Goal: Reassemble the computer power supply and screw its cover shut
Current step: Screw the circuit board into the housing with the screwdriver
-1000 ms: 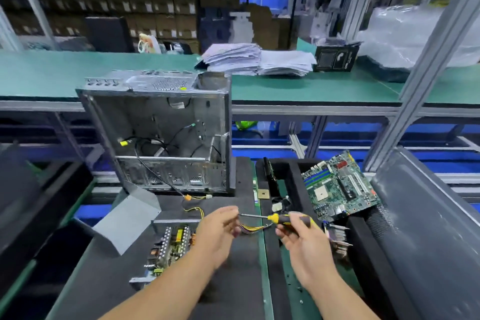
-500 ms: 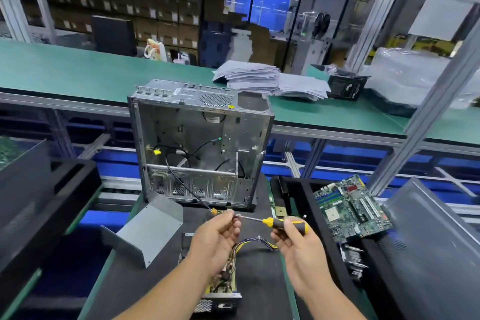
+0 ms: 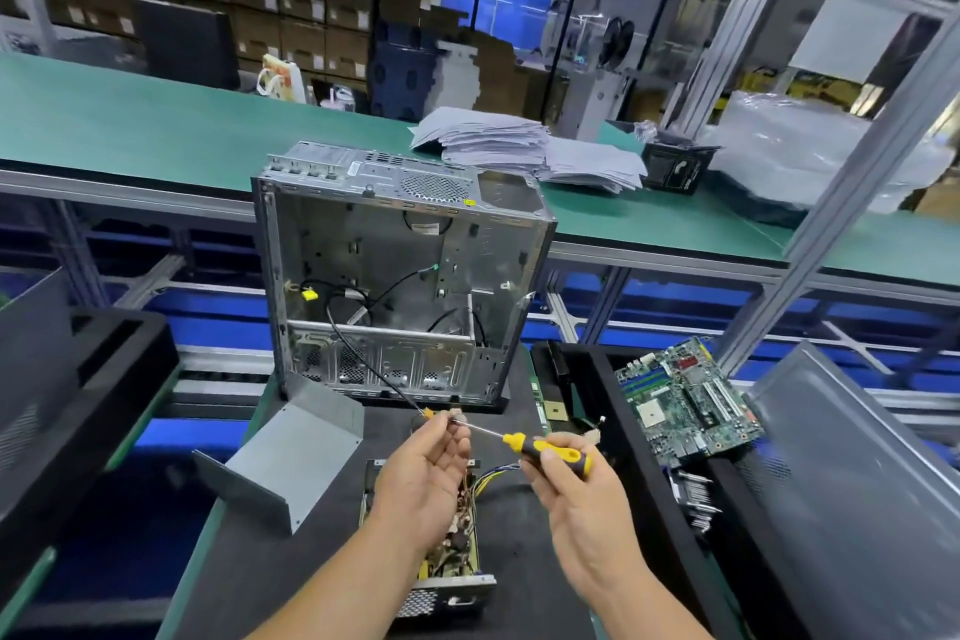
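Observation:
The open power supply [image 3: 447, 582] lies on the black mat below my hands, its circuit board and wires exposed. Its bent grey metal cover [image 3: 291, 452] rests to the left, off the unit. My right hand [image 3: 576, 489] grips the yellow-and-black handle of a screwdriver [image 3: 545, 450]. The shaft points left to my left hand [image 3: 426, 473], whose fingertips pinch at the screwdriver's tip; whether a screw sits there I cannot tell. Both hands hover above the power supply.
An empty silver computer case [image 3: 400, 276] stands upright behind the hands with loose cables inside. A green motherboard [image 3: 685, 400] lies in a black tray at the right, beside a grey side panel [image 3: 857, 483]. Black foam trays [image 3: 88, 390] sit left.
The view has tilted and shifted, so the case and power supply now sit more central. Both hands stay together on the screwdriver, raised slightly over the power supply.

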